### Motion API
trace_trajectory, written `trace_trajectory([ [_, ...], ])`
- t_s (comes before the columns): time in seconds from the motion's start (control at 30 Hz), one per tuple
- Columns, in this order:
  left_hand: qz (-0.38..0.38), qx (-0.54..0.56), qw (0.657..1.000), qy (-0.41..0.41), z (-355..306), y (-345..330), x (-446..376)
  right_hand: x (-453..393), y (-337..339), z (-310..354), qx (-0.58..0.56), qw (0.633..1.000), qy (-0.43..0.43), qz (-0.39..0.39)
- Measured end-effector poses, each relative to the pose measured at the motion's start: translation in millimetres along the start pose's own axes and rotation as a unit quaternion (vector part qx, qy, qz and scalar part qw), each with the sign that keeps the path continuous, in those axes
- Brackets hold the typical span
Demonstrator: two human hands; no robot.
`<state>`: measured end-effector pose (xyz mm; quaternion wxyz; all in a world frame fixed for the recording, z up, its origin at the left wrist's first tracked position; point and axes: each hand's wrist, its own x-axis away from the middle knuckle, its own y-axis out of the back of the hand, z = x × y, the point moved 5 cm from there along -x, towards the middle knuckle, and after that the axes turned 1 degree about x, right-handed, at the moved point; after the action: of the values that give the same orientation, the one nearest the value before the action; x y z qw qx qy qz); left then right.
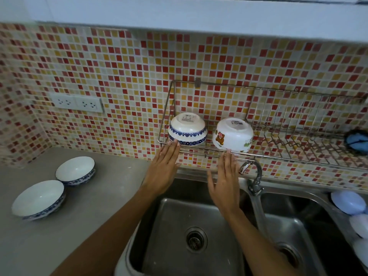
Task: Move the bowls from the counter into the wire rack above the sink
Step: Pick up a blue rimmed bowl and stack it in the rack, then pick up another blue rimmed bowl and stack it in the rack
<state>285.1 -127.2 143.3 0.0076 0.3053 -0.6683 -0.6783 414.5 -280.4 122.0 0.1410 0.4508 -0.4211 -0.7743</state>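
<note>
Two bowls sit upside down in the left end of the wire rack [264, 156]: a white bowl with a blue patterned band [187, 129] and a white bowl with a bear picture [233, 135]. My left hand [164, 168] is flat and empty, its fingertips at the blue-banded bowl's lower rim. My right hand [226, 182] is also flat and empty, fingertips just under the bear bowl. Two shallow white bowls with blue rims stand upright on the grey counter at the left, a far one [75, 170] and a near one [38, 199].
A double steel sink [169, 232] lies below the rack, with a tap [253, 176] between the basins. A blue scrubber [357, 141] rests at the rack's right end. Pale lids or plates [348, 202] lie by the right edge. Wall sockets [76, 102] are on the tiles.
</note>
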Motion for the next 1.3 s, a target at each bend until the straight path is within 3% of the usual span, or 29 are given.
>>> trace_trajectory([
  [0.23, 0.06, 0.006, 0.988, 0.144, 92, -11, 102, 68, -88, 75, 0.011, 0.974, 0.108, 0.198],
  [0.5, 0.071, -0.022, 0.944, 0.321, 258, 16, 217, 81, -160, 244, -0.094, 0.916, 0.155, 0.359],
  [0.57, 0.056, 0.01, 0.925, 0.375, 295, 24, 238, 78, -174, 291, -0.169, 0.896, 0.11, 0.396],
  [0.67, -0.011, 0.106, 0.886, 0.452, 345, 30, 265, 72, -198, 354, -0.28, 0.847, -0.03, 0.451],
  [0.77, -0.04, 0.196, 0.835, 0.513, 382, 23, 283, 70, -220, 405, -0.318, 0.803, -0.121, 0.489],
  [0.97, 0.015, 0.252, 0.799, 0.547, 426, -4, 298, 74, -266, 465, -0.315, 0.775, -0.186, 0.514],
  [1.07, -0.003, 0.336, 0.714, 0.614, 442, -18, 304, 81, -287, 475, -0.316, 0.763, -0.225, 0.518],
  [1.17, -0.042, 0.448, 0.594, 0.667, 452, -29, 308, 90, -302, 479, -0.346, 0.712, -0.288, 0.539],
  [1.2, -0.05, 0.463, 0.58, 0.669, 456, -34, 310, 92, -305, 481, -0.36, 0.696, -0.307, 0.541],
  [1.3, -0.057, 0.474, 0.593, 0.648, 456, -43, 314, 97, -307, 484, -0.397, 0.659, -0.335, 0.544],
])
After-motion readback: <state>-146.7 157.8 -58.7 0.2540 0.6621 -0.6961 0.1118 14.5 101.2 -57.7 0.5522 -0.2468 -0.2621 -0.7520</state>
